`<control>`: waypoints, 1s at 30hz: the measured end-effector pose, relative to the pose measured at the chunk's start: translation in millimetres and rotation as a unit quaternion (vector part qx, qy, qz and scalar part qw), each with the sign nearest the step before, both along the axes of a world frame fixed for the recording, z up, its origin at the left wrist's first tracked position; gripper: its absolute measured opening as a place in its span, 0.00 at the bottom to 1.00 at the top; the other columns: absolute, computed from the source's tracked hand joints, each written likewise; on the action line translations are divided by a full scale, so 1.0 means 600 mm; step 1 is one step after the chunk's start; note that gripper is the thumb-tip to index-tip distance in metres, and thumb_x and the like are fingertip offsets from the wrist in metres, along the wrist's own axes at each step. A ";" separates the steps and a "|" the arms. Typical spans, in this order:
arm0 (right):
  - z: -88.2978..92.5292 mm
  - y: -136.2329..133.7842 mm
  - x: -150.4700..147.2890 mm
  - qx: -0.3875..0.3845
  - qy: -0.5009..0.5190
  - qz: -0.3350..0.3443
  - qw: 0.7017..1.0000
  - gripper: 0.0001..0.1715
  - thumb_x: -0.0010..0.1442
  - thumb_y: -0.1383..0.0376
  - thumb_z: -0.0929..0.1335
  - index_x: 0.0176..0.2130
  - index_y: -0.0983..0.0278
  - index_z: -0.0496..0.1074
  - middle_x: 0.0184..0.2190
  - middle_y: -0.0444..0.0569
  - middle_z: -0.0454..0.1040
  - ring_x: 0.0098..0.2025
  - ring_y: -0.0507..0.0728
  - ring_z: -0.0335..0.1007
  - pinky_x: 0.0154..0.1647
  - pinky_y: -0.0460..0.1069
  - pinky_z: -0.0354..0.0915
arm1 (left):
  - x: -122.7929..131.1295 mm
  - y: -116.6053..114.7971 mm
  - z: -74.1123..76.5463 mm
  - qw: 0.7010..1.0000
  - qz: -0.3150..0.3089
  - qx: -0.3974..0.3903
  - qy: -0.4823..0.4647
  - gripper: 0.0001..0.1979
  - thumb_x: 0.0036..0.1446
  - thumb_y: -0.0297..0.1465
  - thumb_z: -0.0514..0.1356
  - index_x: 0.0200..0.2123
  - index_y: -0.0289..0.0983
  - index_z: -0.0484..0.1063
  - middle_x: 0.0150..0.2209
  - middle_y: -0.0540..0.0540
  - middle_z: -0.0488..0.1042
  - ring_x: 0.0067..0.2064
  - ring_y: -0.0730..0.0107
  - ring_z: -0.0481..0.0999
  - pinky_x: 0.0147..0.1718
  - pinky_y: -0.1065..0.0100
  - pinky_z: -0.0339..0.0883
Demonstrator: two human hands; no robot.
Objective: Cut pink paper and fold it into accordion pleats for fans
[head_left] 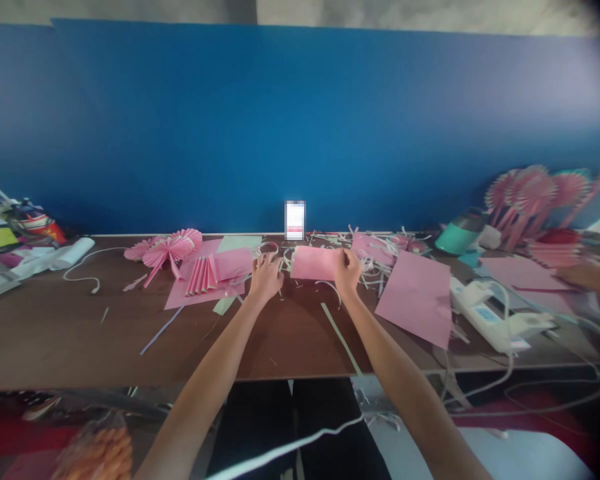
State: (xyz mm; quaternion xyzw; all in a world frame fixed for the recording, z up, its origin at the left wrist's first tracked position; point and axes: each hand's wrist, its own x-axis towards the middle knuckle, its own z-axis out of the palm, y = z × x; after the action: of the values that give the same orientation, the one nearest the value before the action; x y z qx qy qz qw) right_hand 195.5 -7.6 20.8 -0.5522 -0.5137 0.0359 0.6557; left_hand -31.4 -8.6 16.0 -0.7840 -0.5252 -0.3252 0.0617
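Near the middle of the brown table, my right hand [348,270] has its fingers closed on the right end of a pink paper piece [314,263], which lies crosswise with a pale left edge. My left hand [267,275] is to the left of that piece, apart from it, with fingers spread over the tabletop near a ring-shaped roll [267,249]. Left of that hand are a rolled pink paper [234,263] and a pleated pink paper [201,277], lying on a flat pink sheet [177,298].
Pink paper fans [173,249] lie left; more fans [535,190] stand back right. A phone [295,220] leans against the blue wall. Paper strips, pink sheets [416,293] and a white power strip [485,318] with cables occupy the right. Another person's hand [590,280] shows far right.
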 end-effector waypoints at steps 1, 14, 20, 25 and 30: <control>0.000 0.000 0.000 -0.001 0.002 0.001 1.000 0.20 0.60 0.56 0.59 0.34 0.67 0.72 0.29 0.50 0.73 0.31 0.55 0.65 0.33 0.49 0.59 | 0.003 -0.001 0.001 1.000 -0.005 -0.010 -0.015 0.19 0.50 0.22 0.53 0.45 0.41 0.69 0.51 0.41 0.68 0.55 0.50 0.61 0.51 0.46 0.55; -0.013 0.020 0.016 -0.012 0.039 -0.005 0.999 0.19 0.58 0.56 0.60 0.32 0.67 0.72 0.27 0.49 0.72 0.29 0.55 0.64 0.32 0.49 0.59 | 0.024 -0.024 0.008 0.965 -0.031 -0.112 -0.235 0.15 0.59 0.30 0.44 0.25 0.37 0.66 0.21 0.51 0.66 0.25 0.71 0.67 0.26 0.70 0.59; 0.002 0.007 0.000 -0.027 -0.013 0.118 0.993 0.19 0.58 0.56 0.61 0.33 0.67 0.73 0.29 0.49 0.74 0.31 0.55 0.66 0.33 0.49 0.61 | 0.026 -0.032 0.034 0.990 -0.019 0.046 -0.129 0.18 0.61 0.35 0.49 0.54 0.38 0.60 0.50 0.40 0.68 0.51 0.60 0.67 0.49 0.60 0.61; 0.019 -0.017 -0.029 -0.015 -0.048 0.215 0.975 0.17 0.59 0.58 0.62 0.33 0.65 0.74 0.31 0.49 0.75 0.33 0.55 0.69 0.35 0.49 0.63 | 0.046 -0.040 0.044 0.993 -0.077 0.086 0.013 0.20 0.63 0.32 0.47 0.59 0.40 0.57 0.57 0.41 0.63 0.60 0.59 0.57 0.56 0.57 0.52; 0.029 -0.029 -0.037 0.001 -0.034 0.235 0.971 0.16 0.60 0.58 0.62 0.36 0.63 0.74 0.34 0.50 0.76 0.38 0.57 0.71 0.39 0.50 0.65 | 0.052 -0.043 0.042 0.992 -0.069 0.086 0.061 0.19 0.63 0.32 0.48 0.57 0.37 0.59 0.50 0.39 0.69 0.54 0.57 0.64 0.53 0.56 0.55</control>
State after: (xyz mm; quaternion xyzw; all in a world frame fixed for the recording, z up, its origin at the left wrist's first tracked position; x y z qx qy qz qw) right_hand 173.5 -24.9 38.2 -0.4162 -0.6510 0.1692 0.6118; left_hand 0.0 -34.1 41.1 -0.8288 -0.4348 -0.3239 0.1382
